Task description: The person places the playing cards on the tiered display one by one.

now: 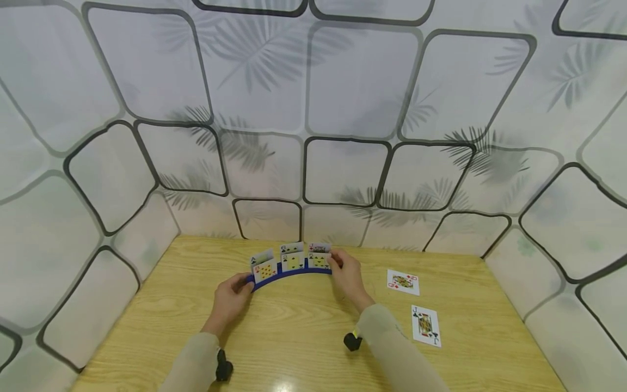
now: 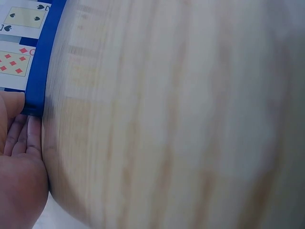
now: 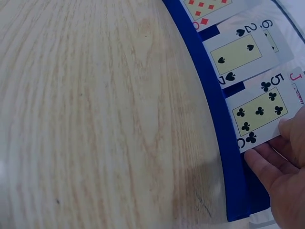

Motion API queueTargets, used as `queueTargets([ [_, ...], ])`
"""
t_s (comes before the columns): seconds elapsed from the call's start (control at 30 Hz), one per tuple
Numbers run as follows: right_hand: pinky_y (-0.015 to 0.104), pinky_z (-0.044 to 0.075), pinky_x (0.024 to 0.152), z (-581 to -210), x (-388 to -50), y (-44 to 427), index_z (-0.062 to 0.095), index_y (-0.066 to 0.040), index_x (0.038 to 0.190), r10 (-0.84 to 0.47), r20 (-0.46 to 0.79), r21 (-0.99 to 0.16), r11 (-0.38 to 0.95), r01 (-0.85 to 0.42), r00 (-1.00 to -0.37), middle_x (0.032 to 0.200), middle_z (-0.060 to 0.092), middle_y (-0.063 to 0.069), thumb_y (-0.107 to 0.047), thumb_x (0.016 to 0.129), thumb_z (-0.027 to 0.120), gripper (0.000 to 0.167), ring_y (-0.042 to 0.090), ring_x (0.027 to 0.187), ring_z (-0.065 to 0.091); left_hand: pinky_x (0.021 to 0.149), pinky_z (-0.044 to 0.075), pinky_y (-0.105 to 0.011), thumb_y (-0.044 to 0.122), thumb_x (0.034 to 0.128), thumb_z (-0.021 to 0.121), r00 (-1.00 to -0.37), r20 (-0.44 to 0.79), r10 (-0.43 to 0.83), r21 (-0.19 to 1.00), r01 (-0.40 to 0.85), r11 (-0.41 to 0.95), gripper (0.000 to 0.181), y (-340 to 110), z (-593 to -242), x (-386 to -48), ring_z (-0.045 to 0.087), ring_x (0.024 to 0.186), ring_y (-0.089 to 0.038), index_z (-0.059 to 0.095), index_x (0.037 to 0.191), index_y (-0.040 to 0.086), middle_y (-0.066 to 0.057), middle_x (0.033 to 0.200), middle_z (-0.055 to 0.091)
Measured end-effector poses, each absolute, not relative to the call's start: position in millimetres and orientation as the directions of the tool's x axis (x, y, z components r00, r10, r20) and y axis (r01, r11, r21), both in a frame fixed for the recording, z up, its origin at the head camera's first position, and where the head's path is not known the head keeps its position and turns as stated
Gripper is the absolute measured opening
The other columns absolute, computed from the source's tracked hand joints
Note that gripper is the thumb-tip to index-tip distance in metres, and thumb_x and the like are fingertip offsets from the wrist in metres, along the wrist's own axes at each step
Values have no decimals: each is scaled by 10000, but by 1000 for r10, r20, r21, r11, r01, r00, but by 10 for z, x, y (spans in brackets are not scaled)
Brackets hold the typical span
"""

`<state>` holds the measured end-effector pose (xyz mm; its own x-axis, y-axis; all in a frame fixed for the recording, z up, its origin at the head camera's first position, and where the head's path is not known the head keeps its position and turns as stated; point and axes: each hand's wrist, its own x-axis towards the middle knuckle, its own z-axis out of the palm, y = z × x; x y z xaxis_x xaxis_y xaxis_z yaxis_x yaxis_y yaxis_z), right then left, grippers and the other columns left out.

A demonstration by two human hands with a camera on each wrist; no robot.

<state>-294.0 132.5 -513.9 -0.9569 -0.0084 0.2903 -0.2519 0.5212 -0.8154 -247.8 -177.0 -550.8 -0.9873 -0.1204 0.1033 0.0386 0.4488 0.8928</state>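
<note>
A curved blue card holder (image 1: 289, 274) stands on the table with playing cards upright in two rows. My left hand (image 1: 230, 300) grips its left end, thumb above and fingers underneath, as the left wrist view shows. At the opposite end my right hand (image 1: 349, 276) pinches the edge of the five of clubs (image 3: 259, 112), its fingers partly behind the card. Beside that card is the two of spades (image 3: 237, 53), then a red diamond card (image 2: 13, 61) nearest my left hand. A jack (image 3: 297, 88) shows behind the five, partly covered.
On the wooden table (image 1: 294, 337), right of my right arm, lie a queen of diamonds (image 1: 403, 282) and a jack of clubs (image 1: 425, 325), both face up. A patterned curtain (image 1: 352, 169) rises behind the table and along both sides.
</note>
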Motion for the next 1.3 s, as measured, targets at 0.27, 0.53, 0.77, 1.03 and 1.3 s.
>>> queueTargets([
  [0.27, 450, 625, 867, -5192, -2941, 1325, 729, -51, 1219, -1, 281, -815, 528, -239, -960, 1086, 762, 126, -121, 1051, 651, 198, 283, 1004, 721, 1032, 596, -448, 28, 1019, 647, -987, 106, -125, 895, 40, 444, 311, -1768, -5511, -2483, 685, 1242, -413, 687, 1317, -47, -279, 1330, 694],
  [0.53, 446, 632, 897, -5181, -2931, 1329, 724, -46, 1260, 9, 269, -816, 532, -223, -963, 1119, 772, 127, -125, 1045, 662, 237, 281, 1023, 729, 1068, 568, -497, 40, 1023, 641, -989, 92, -118, 894, 29, 447, 332, -1781, -5517, -2489, 664, 1271, -430, 668, 1342, -51, -288, 1355, 677],
  [0.77, 452, 625, 938, -5143, -2888, 1367, 712, -77, 1300, 32, 225, -840, 513, -177, -974, 1161, 776, 106, -162, 1035, 688, 279, 274, 1059, 728, 1066, 569, -501, 43, 1023, 640, -989, 92, -118, 894, 30, 447, 332, -1771, -5497, -2477, 664, 1269, -433, 670, 1339, -51, -292, 1360, 673],
  [1.03, 452, 623, 946, -5126, -2860, 1458, 706, -68, 1305, 25, 223, -848, 498, -181, -974, 1149, 768, 124, -141, 1030, 690, 285, 289, 1057, 727, 1071, 569, -478, 31, 1027, 642, -989, 87, -118, 898, 26, 439, 326, -1771, -5493, -2471, 662, 1278, -419, 670, 1342, -50, -289, 1367, 671],
  [1.3, 463, 630, 937, -5118, -2805, 1691, 699, -51, 1303, 21, 262, -825, 524, -213, -965, 1116, 769, 135, -149, 1024, 703, 295, 307, 1025, 735, 1077, 564, -475, 31, 1029, 639, -990, 82, -112, 898, 25, 440, 334, -1772, -5484, -2463, 655, 1289, -422, 661, 1350, -55, -290, 1378, 663],
])
